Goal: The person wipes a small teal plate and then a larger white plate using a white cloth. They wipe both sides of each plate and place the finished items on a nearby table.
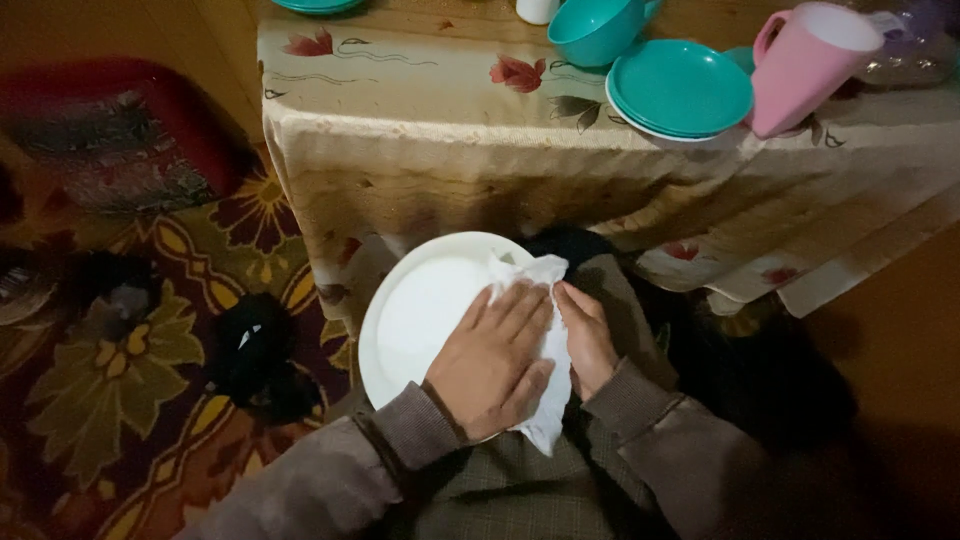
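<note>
On the lap, below the edge of the low table [420,190], I see a white plate [420,310] held roughly level, its rim toward the flowered tablecloth [400,90]. My left hand [492,360] lies flat on the plate's right half, fingers together and extended, pressing a white cloth [545,345] against the surface; the cloth shows above the fingertips and trails off below the wrist. My right hand [588,340] sits just beside it at the plate's right rim, fingers curled together over the cloth and, as far as I can tell, gripping the rim beneath, though the underside is hidden. I judge the step in hand to be wiping the plate's face, with the left half of the plate bare and not under the cloth. The next move, as I read it, calls for sliding the flat palm leftward across that bare area while the right hand steadies the rim so the plate does not tip off the knees. On the table stand a stack of teal plates [680,88], a teal cup [595,30] and a pink jug [805,65], well apart from both hands. A patterned carpet [130,380] covers the floor to the left.
</note>
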